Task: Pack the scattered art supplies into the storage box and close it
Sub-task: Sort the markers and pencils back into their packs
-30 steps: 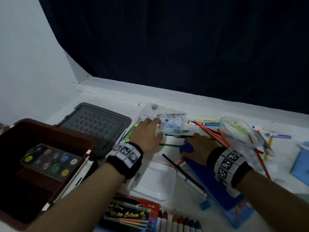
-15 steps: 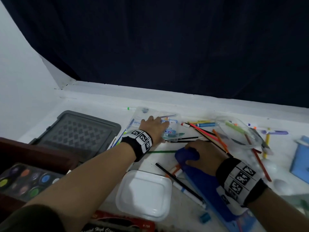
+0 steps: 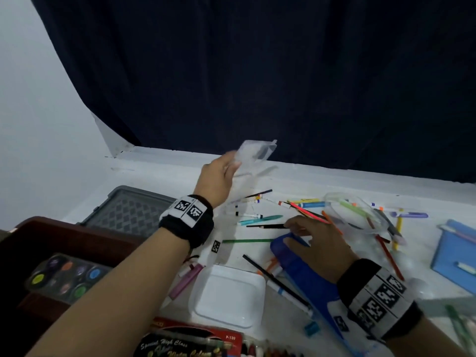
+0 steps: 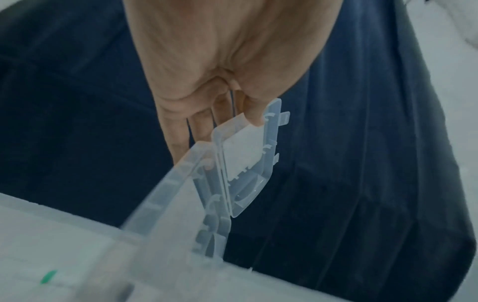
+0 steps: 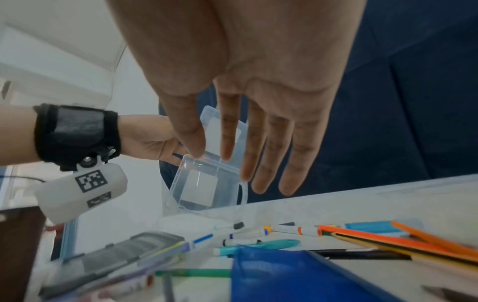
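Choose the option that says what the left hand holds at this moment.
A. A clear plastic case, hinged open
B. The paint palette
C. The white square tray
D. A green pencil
A: the left hand pinches one flap of the clear plastic case and holds it above the table; the white square tray and paint palette lie untouched.

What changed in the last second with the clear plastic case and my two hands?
The left hand gripped the clear case and lifted it off the table, open and empty; markers lie where it sat. The right hand stayed on the blue folder, fingers now straighter. The white tray and grey lid are unmoved.
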Tool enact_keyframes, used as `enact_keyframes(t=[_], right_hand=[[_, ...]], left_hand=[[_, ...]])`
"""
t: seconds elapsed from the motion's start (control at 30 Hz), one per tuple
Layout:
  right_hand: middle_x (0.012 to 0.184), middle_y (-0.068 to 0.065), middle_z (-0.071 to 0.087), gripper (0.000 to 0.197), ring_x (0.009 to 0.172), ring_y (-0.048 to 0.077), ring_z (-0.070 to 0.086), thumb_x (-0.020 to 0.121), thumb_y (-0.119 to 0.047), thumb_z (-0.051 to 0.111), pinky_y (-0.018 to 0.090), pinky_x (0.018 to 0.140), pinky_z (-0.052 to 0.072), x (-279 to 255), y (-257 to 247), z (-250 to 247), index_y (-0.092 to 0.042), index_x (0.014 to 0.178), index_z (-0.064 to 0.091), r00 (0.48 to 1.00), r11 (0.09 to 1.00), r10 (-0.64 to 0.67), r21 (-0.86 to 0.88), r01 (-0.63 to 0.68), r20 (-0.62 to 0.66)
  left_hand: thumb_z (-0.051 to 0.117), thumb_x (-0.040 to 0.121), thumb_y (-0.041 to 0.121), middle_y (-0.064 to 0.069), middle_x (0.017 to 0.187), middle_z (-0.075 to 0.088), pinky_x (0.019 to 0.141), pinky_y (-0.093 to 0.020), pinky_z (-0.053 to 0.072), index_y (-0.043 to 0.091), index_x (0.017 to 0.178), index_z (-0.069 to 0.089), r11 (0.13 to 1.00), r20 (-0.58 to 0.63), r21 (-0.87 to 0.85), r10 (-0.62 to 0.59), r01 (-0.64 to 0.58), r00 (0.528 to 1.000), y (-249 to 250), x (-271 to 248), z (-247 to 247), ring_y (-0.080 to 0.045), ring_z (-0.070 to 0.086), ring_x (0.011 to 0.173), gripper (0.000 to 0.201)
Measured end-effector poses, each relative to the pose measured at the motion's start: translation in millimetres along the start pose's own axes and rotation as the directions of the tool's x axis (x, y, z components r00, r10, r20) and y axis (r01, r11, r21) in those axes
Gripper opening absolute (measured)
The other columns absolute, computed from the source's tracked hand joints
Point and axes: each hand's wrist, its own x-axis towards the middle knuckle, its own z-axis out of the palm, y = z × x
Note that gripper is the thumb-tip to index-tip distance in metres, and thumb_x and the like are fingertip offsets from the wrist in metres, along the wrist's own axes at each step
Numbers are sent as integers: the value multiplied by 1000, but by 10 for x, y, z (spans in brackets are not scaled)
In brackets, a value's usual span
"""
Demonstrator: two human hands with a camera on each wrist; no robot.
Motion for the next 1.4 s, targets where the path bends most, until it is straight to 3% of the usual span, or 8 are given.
enact_keyframes(t=[0.1,0.27,0.47,0.63,0.93,1.07,1.23,1.4], right_hand=[[102,-8,65,25,94,4,64,88,-33,68,29,89,53,-168,-130,10,-28,112,61,998,982,40,188,-29,-51],[125,-13,57,84,111,14,58,70,-82,53,44,95,51,-485,-233,115,-43,141,32,972,843,226,486,-230,69],[127,-3,58,54,105,28,64,89,-38,64,41,75,60,-840,-315,277,-52,132,34,933,593,295,726,-347,205],[130,6,56,87,84,20,68,71,-28,84,33,62,57,-1070,-62,360,-26,143,36,954,701,278,655,-283,115],[105,10,66,58,74,21,67,70,0,83,33,59,55,-1624,248,75,-23,112,51,924,763,246,529,-371,293],[106,13,59,65,80,35,65,77,8,72,35,62,57,-1841,450,-53,-29,123,45,923,867,279,343,-361,265],[97,4,60,71,58,9,55,75,2,70,25,61,51,-2115,635,-256,-37,127,42,872,904,358,109,-413,334],[99,-3,59,68,71,15,61,75,-6,74,34,70,57,-2360,768,-502,-31,128,40,843,879,473,-68,-472,258]], left_hand=[[49,104,36,15,109,70,91,-34,54,43,115,64,943,-47,-322,-111,90,993,233,-240,-197,-10,66,107,21],[42,107,23,-13,117,66,79,-37,58,17,119,54,719,25,-673,-212,173,977,588,-942,-303,-27,70,109,17],[44,102,-3,-13,107,60,85,-61,56,28,130,44,387,213,-860,-321,334,923,750,-1814,-287,-42,60,102,41],[48,88,-21,-5,126,68,76,-53,60,46,134,42,202,362,-878,-312,434,878,714,-2327,-303,-43,61,114,82],[68,84,7,-23,114,70,91,-49,57,18,132,55,260,516,-729,-398,633,758,498,-2941,-310,-49,68,100,51],[73,88,29,-27,112,66,94,-45,51,18,123,65,479,602,-562,-321,674,731,561,-3015,-202,-37,66,101,38],[56,99,4,-15,78,68,71,-27,47,24,128,59,743,639,-408,-182,530,748,680,-2892,57,-28,68,79,35],[69,93,24,-2,100,67,86,-40,54,35,123,65,909,705,-252,-62,331,706,817,-2757,365,-33,68,94,33]])
